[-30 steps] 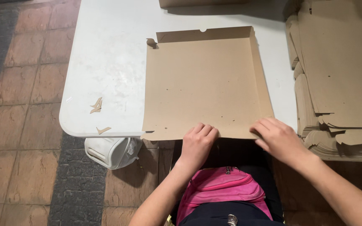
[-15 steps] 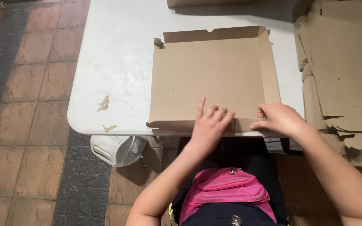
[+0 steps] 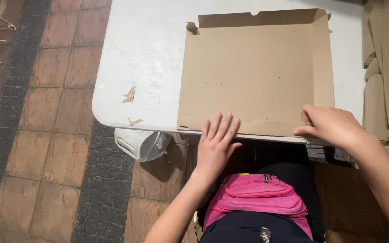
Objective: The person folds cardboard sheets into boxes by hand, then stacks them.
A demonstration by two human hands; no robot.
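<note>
A flat brown cardboard box blank (image 3: 253, 67) lies on the white table (image 3: 145, 49), its far and right flaps raised. The near flap is folded over onto the panel. My left hand (image 3: 216, 141) lies flat with fingers spread on that near flap, close to the table's front edge. My right hand (image 3: 332, 126) pinches the near right corner of the cardboard between thumb and fingers.
A stack of flat cardboard blanks (image 3: 386, 67) fills the right side. Small cardboard scraps (image 3: 130, 95) lie on the table's left part. A white container (image 3: 140, 143) sits under the table edge on the brick floor. A pink bag (image 3: 260, 200) rests on my lap.
The near flap, flat a second ago, has been folded up and over onto the panel. My left hand moved onto it and flattened; my right hand shifted to the near right corner.
</note>
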